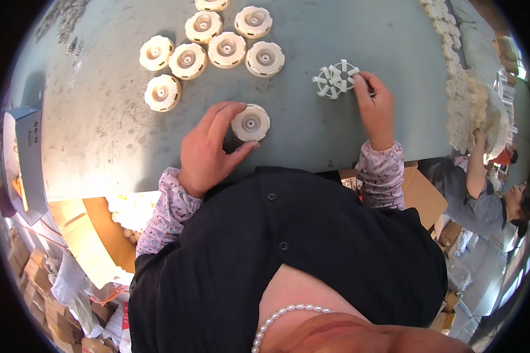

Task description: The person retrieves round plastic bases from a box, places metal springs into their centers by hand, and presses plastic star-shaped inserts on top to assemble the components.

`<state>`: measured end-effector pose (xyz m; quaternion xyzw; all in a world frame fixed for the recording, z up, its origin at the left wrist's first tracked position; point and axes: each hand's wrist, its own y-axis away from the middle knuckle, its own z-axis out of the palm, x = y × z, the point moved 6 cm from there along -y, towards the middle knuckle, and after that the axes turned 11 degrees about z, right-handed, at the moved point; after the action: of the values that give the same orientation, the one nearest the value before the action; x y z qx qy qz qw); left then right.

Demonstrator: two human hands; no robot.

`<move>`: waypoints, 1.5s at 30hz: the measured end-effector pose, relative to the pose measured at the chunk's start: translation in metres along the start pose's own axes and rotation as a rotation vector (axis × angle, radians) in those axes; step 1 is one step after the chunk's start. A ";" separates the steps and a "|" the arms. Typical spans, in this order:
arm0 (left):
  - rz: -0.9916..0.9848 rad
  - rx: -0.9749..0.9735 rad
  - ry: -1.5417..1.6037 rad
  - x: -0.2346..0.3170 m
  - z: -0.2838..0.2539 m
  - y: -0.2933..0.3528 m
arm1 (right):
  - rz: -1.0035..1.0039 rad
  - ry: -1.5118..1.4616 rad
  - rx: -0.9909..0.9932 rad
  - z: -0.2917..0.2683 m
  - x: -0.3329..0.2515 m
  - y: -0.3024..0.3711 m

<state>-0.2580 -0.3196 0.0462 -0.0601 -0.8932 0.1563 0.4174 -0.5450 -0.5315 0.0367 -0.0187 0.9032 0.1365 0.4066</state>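
Observation:
My left hand (209, 147) is closed around the rim of a round cream plastic part (251, 123) with a recessed, ringed centre, which rests on the grey table. Thumb and fingers grip it from its left side. Off to the right, my right hand (376, 106) pinches the edge of a white plastic spoked ring (334, 79) with small tabs around it. That ring is apart from the round part. Beyond my left hand sit several more cream round parts (227, 50) of the same kind, grouped on the table with their recessed sides up.
A blue-grey box (26, 159) stands at the table's left edge. Below it, an open cardboard box (103, 232) holds pale pieces. Cream parts (465, 106) line the right side, where another person (477, 188) works. Dark metallic pieces (65, 20) lie at the far left.

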 end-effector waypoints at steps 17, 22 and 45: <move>-0.180 -0.023 0.314 -0.012 0.001 0.011 | -0.373 -0.087 -0.228 -0.009 -0.036 -0.009; -0.209 -0.007 0.391 -0.009 0.000 0.010 | -0.416 -0.110 -0.262 0.009 -0.056 0.020; -0.157 -0.032 0.175 0.002 0.012 0.003 | -0.874 0.534 -0.428 0.113 -0.077 0.117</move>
<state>-0.2685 -0.3188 0.0390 -0.0099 -0.8577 0.1028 0.5037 -0.4284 -0.3956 0.0495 -0.5077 0.8352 0.1264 0.1695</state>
